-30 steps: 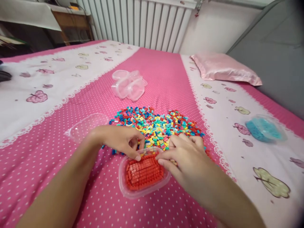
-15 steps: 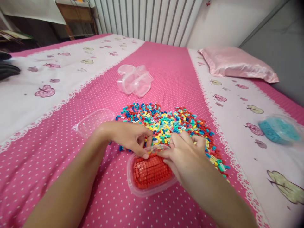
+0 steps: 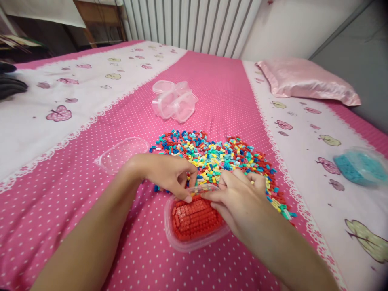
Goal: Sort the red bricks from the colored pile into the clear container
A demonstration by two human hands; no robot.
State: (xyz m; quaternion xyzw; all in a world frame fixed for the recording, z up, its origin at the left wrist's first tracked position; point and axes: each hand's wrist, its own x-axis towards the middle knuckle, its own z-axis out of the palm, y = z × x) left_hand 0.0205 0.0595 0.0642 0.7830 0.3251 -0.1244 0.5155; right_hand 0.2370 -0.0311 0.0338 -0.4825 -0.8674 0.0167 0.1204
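A clear plastic container [image 3: 174,243] rests on the bedspread, its floor filled with tightly packed rows of small red building bricks [image 3: 197,220]. My left hand [image 3: 169,173] bends over the container's far rim, thumb on the top edge of the red rows and the other fingers curled behind the rim. From the right, my right hand [image 3: 239,198] reaches in with index finger and thumb at the upper right of the red rows. Anything between those two fingertips is hidden. Loose multicoloured building bricks [image 3: 212,155] lie heaped just beyond both hands.
A clear lid [image 3: 123,151] lies left of the heap. Several clear containers [image 3: 174,101] are grouped farther back. At right sits a container of blue pieces [image 3: 359,165], below a pink pillow [image 3: 309,81]. A black object [image 3: 10,83] shows at the left edge.
The whole view has shifted slightly, placing everything a little farther right. Both hands keep nearly the same pose at the container.
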